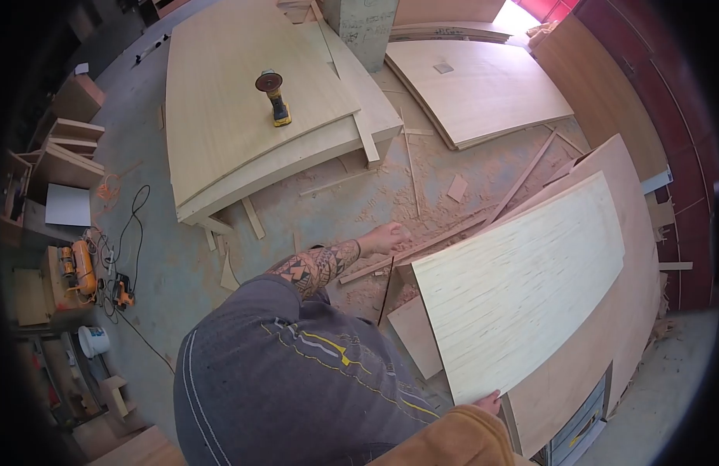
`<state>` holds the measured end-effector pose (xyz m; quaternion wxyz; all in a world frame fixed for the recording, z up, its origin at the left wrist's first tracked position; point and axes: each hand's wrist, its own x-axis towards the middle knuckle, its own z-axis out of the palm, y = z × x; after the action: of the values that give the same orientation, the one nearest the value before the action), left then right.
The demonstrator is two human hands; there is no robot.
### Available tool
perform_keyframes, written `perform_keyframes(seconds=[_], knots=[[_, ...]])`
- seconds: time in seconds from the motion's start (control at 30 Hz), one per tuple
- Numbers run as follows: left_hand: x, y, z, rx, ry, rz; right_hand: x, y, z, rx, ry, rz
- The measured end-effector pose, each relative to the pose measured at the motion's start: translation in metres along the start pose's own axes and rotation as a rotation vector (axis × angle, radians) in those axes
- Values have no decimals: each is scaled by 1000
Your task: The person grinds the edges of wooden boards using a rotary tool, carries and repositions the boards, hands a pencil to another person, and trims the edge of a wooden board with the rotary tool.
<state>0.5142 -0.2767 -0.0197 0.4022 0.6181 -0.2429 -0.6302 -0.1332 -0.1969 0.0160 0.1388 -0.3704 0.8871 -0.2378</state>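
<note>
My left hand (pixel 384 238), at the end of a tattooed forearm, hovers over the debris-strewn floor near the left corner of a pale thin wood panel (pixel 522 279). Its fingers look loosely spread and a little blurred, with nothing visible in them. At the panel's lower edge, my right hand (pixel 490 401) grips the wood; tan cloth in front hides much of this hand. The pale panel lies over a larger curved brown sheet (pixel 561 396).
An angle grinder (pixel 275 99) stands on a large wood-topped bench (pixel 243 93) at upper left. Stacked sheets (pixel 483 85) lie behind. Offcuts, shavings and strips litter the floor. At left are cables, an orange tool (pixel 84 268) and a white bucket (pixel 94 340).
</note>
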Motion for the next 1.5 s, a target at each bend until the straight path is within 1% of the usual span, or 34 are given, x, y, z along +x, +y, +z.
perform_keyframes(seconds=[0.03,0.1,0.13,0.17,0.23,0.27,0.3,0.33,0.4,0.47,0.5,0.53,0.57,0.6,0.63,0.67,0.7,0.73,0.77,0.83,0.87,0.9,0.97,1.0,1.03,1.1,1.17,1.2,1.27,1.3,1.33,1.37,1.4,1.5], knots=[[7,-22,-39,-37,54,-49,-8,4,5,-112,131,23],[30,-70,-124,-119,243,-156,-30,9,4,-244,258,102],[60,-114,-179,-200,314,-130,-34,32,6,-259,299,166],[53,-108,-223,-93,442,-157,-39,45,16,-276,341,233],[94,-154,-326,40,782,-72,-106,9,19,-359,373,372],[114,-167,-378,21,859,-20,-131,-3,21,-380,373,401],[107,-136,-411,55,899,-104,-149,-6,25,-369,341,422],[115,-122,-446,-37,1005,-35,-169,-9,26,-351,305,448],[101,-50,-483,85,1162,44,-199,-1,31,-233,191,492],[121,-21,-532,-77,1116,101,-215,11,31,-25,61,526],[128,-16,-560,-82,1105,111,-221,14,27,-2,63,534],[152,-10,-583,-86,1084,132,-235,1,26,-218,162,487],[156,2,-585,-59,1192,198,-253,-66,36,-432,253,449],[158,21,-588,-147,1181,256,-279,-142,28,-431,162,409],[163,25,-598,-336,1042,415,-274,-133,29,-475,182,395],[171,27,-608,-278,1059,474,-269,-131,25,-468,161,340],[179,27,-621,-118,1063,528,-265,-130,22,-511,156,320],[185,28,-631,-136,1065,497,-260,-125,20,-447,172,241],[189,26,-641,-230,986,493,-259,-124,18,-471,180,179],[189,26,-657,-219,886,452,-255,-126,19,-529,208,183],[186,30,-651,-172,949,488,-253,-121,21,-519,221,183],[179,37,-649,-195,921,394,-255,-131,19,-549,184,200],[164,52,-638,-249,892,310,-252,-130,27,-543,223,188],[156,51,-633,-204,888,371,-251,-131,32,-538,281,127],[143,49,-625,-213,862,345,-247,-128,28,-533,253,110],[113,41,-598,-193,825,315,-239,-125,31,-515,310,58],[74,24,-567,-381,833,291,-232,-137,26,-442,311,66],[64,5,-561,-513,752,330,-223,-138,27,-423,328,48],[33,-26,-537,-838,584,278,-199,-144,32,-368,356,12],[10,-29,-510,-905,616,275,-186,-149,35,-333,368,-3],[-13,-36,-485,-914,587,247,-171,-154,40,-322,344,-2],[-39,-39,-459,-926,558,174,-152,-159,45,-274,342,-82],[-59,-49,-436,-959,603,152,-134,-165,51,-221,339,-166],[-112,-93,-382,-840,596,173,-87,-197,73,-128,223,-300]])
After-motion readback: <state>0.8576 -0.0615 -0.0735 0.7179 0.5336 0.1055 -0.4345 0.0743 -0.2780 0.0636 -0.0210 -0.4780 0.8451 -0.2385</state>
